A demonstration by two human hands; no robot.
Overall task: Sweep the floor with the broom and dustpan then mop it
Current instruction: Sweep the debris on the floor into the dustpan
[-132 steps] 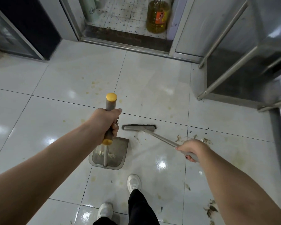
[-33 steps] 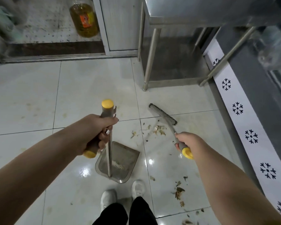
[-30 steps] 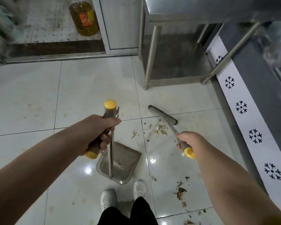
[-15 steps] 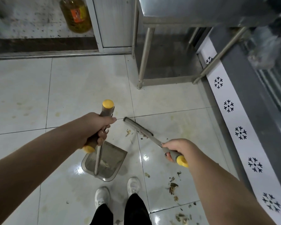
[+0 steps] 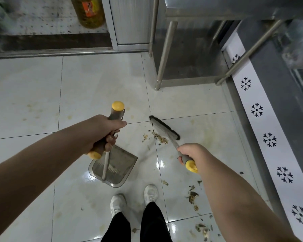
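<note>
Clamping the seemingly light, stiff broom near its yellow end, the right hand is aiming scraps at the left hand's gripped dustpan.

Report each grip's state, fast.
Left grip: closed, holding the dustpan by its handle.
Right grip: closed, holding the broom by its handle.

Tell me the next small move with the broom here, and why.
Probably draw the broom in a short stroke toward the dustpan. The scraps lie right beside its bristles, between them and the pan's open edge, and the right hand and left hand grip the two handles.
</note>
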